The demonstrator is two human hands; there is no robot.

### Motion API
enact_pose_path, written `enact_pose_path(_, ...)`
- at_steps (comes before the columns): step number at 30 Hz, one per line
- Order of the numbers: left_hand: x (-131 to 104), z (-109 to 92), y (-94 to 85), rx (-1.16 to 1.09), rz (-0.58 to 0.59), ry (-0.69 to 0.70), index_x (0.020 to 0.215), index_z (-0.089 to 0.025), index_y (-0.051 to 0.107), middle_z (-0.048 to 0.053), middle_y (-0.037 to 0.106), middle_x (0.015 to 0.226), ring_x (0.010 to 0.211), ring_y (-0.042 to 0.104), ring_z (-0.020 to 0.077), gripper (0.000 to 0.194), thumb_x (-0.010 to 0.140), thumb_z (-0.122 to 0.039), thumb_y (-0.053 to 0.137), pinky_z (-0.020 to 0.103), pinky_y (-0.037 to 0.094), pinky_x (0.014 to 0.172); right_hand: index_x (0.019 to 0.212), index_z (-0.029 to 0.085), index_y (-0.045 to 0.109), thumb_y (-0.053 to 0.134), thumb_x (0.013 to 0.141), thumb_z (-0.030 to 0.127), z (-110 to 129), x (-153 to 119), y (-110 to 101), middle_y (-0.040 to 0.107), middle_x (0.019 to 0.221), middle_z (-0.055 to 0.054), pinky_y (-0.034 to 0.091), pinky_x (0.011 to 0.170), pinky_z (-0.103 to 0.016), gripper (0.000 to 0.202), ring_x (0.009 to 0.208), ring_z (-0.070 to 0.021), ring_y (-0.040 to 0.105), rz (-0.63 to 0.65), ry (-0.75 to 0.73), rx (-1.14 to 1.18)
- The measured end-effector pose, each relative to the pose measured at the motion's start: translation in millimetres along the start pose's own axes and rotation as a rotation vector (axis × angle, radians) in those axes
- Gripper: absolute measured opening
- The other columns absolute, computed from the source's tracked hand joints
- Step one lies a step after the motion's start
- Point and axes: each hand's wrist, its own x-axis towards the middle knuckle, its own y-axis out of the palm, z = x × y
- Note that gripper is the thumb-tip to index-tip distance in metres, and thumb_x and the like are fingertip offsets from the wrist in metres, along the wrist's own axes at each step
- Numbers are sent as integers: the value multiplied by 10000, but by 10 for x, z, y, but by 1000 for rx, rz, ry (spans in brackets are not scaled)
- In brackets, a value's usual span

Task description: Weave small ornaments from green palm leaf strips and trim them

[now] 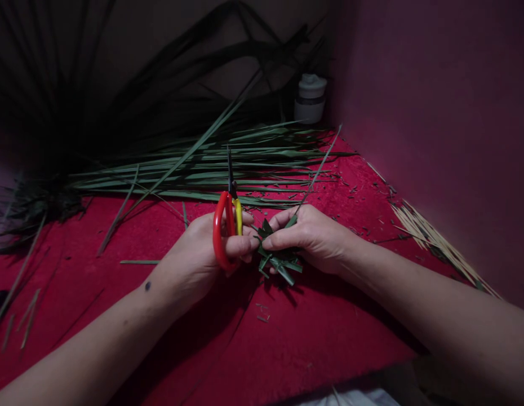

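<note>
My left hand [198, 245] has its thumb through a red handle of the scissors [218, 234]; their dark blades point away from me, and a yellow part shows beside the handle. The same hand's thumb and fingers pinch the left side of a folded green leaf piece [283, 269] with several pointed ends. From the right, my right hand [316, 234] grips that piece between thumb and fingers. A long thin leaf strip [319, 169] runs up and away from the right hand. The fingers partly cover the folded middle of the piece.
Long green leaves [194, 169] lie across the red cloth [321, 338] behind my hands. A white container [310, 98] stands at the back, near the wall [435, 113]. Thin pale sticks [443, 242] lie at the right, and small leaf scraps [262, 318] are scattered about.
</note>
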Motion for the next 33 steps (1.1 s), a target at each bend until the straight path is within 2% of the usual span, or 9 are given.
enact_pose_path(7,63,10,-53,46,-46,28,915,-181,607,-24,594,593,486,527,105,294,650,-215,729,201,410,438,557,159,507,677,575,148,13,-6,-1,506,486,31,329,437,-215,171,427,-80,447,-8,-2,-17)
enact_pose_path(15,31,-84,-119,71,-50,27,893,-188,600,-12,637,685,498,518,80,255,671,-192,726,180,350,413,587,164,496,686,595,166,5,-11,-14,509,488,35,331,422,-209,190,406,-76,448,-36,-15,33)
enact_pose_path(19,70,-28,-160,109,-49,51,903,-196,616,-21,641,673,505,546,92,337,604,-175,771,187,399,440,620,161,504,702,593,167,-14,2,-15,552,540,21,365,437,-208,200,434,-83,487,-51,-34,65)
enact_pose_path(23,60,4,-135,94,-20,43,939,-211,617,-21,642,683,552,579,114,377,601,-162,776,197,446,488,646,171,481,718,582,155,-20,5,-4,573,566,17,409,457,-225,246,465,-114,541,-39,-51,121)
enact_pose_path(27,14,-4,-99,114,-49,75,949,-233,629,-28,640,720,583,586,111,350,632,-160,758,195,457,513,694,177,489,721,581,145,-2,-6,13,584,563,13,446,476,-249,260,487,-150,584,-24,-10,128)
enact_pose_path(33,-7,-9,-95,112,-40,99,957,-237,634,-23,644,780,616,588,112,309,669,-167,722,202,467,534,711,172,502,729,590,144,2,-13,8,605,631,0,460,511,-249,259,523,-139,589,4,-10,132)
